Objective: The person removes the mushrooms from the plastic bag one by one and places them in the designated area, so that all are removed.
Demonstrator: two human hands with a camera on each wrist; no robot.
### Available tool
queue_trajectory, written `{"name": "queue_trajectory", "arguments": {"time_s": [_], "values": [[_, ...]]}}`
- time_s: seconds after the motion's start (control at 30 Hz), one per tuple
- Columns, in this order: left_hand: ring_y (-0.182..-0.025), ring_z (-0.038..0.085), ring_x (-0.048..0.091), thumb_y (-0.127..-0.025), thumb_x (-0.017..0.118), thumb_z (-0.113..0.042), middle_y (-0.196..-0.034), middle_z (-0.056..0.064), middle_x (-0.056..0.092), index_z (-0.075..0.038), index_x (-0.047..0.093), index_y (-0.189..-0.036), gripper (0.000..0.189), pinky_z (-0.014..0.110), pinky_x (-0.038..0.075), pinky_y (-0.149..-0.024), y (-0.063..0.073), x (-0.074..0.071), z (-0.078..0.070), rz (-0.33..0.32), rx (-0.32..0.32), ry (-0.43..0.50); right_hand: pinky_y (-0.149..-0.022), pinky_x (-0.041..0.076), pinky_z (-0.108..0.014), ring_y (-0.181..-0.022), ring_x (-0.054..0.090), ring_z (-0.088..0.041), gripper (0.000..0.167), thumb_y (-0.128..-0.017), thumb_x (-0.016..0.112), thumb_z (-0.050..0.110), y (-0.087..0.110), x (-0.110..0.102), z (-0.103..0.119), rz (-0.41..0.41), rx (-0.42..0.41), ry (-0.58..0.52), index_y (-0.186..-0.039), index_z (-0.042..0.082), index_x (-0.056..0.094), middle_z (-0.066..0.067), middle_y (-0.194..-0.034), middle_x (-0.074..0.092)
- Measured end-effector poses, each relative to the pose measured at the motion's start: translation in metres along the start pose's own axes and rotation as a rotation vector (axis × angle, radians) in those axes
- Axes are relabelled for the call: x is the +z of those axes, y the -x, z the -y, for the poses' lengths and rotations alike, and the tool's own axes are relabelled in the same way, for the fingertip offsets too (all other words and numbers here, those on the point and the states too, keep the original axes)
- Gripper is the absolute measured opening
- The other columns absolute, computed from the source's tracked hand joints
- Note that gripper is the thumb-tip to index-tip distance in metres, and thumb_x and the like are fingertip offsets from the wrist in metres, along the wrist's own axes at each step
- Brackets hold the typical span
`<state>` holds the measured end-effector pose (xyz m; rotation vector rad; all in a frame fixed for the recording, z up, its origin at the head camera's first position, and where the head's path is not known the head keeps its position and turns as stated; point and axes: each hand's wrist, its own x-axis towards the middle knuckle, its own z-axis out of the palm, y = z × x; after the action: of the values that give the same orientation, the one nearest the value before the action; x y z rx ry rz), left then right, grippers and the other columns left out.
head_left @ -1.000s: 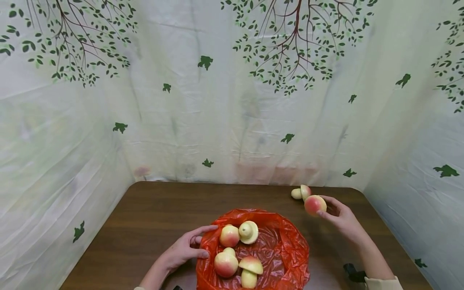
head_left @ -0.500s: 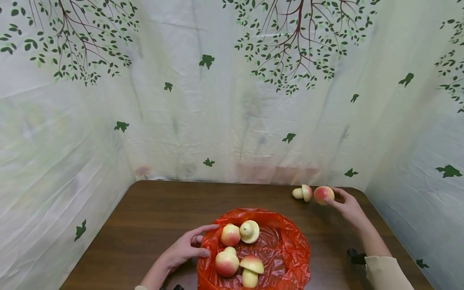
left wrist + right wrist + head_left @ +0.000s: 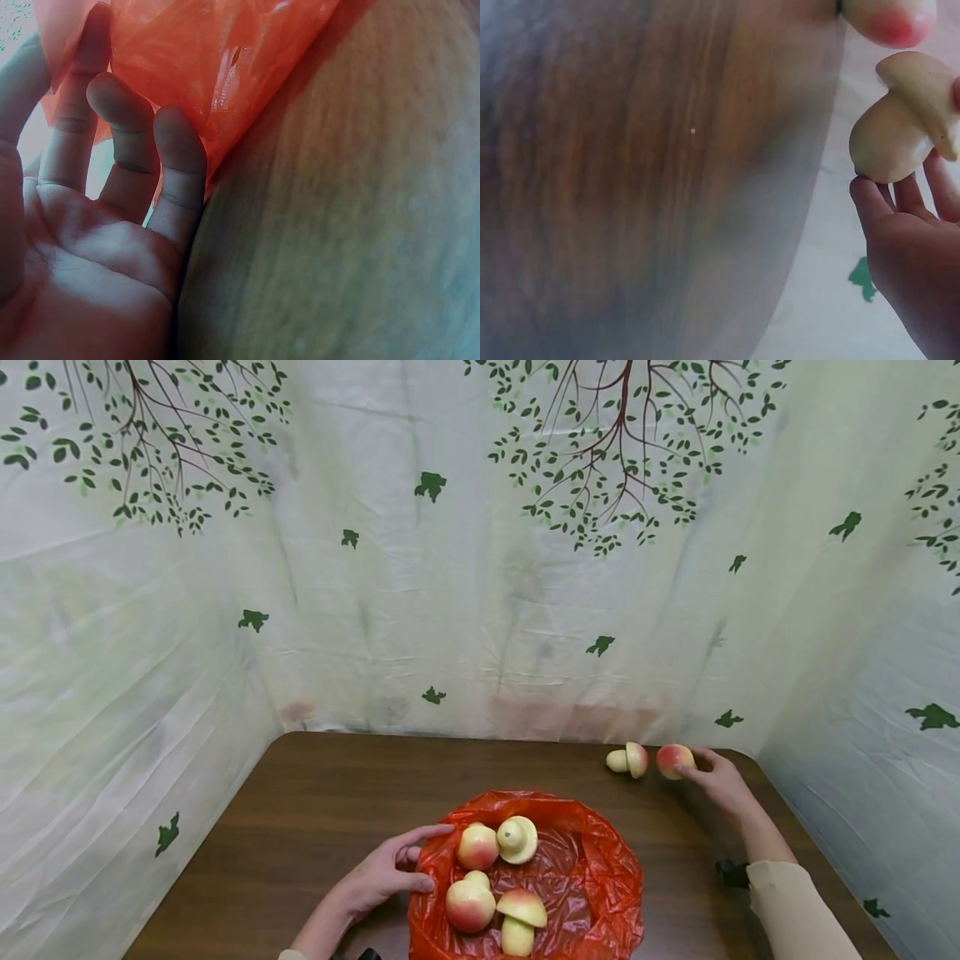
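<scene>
My right hand (image 3: 723, 783) grips a toy mushroom (image 3: 673, 762) with a red and yellow cap, at the table's far right. In the right wrist view, fingertips touch the held mushroom's pale bulbous stem (image 3: 889, 142). Beside it another toy mushroom (image 3: 628, 761) lies on its side, stem pointing left. My left hand (image 3: 377, 878) rests against the left side of a red plastic bag (image 3: 611, 881), fingers loosely bent in the left wrist view. Inside the opened bag are several more toy mushrooms (image 3: 470, 906), some upright, some tipped.
A brown wooden table (image 3: 322, 802) carries everything. Pale curtains (image 3: 480, 610) printed with branches and green leaves hang close behind its far edge and on both sides. A black device (image 3: 731, 873) is strapped at the right wrist.
My right hand has moved back and to the right with its mushroom, opening a gap from the one lying down. The left hand and the bag stay almost in place.
</scene>
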<state>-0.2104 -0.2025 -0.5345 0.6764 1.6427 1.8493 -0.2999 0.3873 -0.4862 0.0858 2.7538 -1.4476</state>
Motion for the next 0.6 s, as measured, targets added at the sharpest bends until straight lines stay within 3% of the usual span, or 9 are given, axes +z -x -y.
{"name": "queue_trajectory", "arguments": {"time_s": [0.2,0.43,0.6], "values": [[-0.107,0.014,0.077,-0.102,0.067,-0.003,-0.111,0.001,0.081,-0.006,0.035,-0.165,0.071,0.033,0.064,-0.090,0.0005,0.0012,-0.0007,-0.009,-0.001,-0.010,-0.118,0.037,-0.064,-0.144,0.038,-0.050,0.075,-0.109,0.061,0.036,-0.0053,0.0025,-0.0030,0.011,0.006,-0.010,-0.159,-0.013,0.032,-0.038,-0.161,0.035],[-0.105,0.013,0.077,-0.102,0.068,-0.003,-0.110,0.001,0.081,-0.004,0.034,-0.164,0.071,0.032,0.064,-0.089,0.0009,0.0032,-0.0022,-0.015,0.000,-0.010,-0.102,0.048,-0.040,-0.134,0.048,-0.045,0.069,-0.107,0.064,0.032,-0.0074,0.0073,-0.0073,-0.013,-0.018,0.034,-0.154,-0.013,0.041,-0.038,-0.156,0.044],[-0.106,0.014,0.077,-0.102,0.068,-0.003,-0.109,0.001,0.081,-0.001,0.033,-0.164,0.071,0.031,0.064,-0.089,0.0013,0.0040,-0.0036,-0.018,0.010,-0.009,-0.107,0.046,-0.047,-0.136,0.047,-0.047,0.071,-0.106,0.066,0.032,-0.0090,0.0099,-0.0069,-0.006,-0.016,0.025,-0.154,-0.013,0.040,-0.038,-0.156,0.043]]}}
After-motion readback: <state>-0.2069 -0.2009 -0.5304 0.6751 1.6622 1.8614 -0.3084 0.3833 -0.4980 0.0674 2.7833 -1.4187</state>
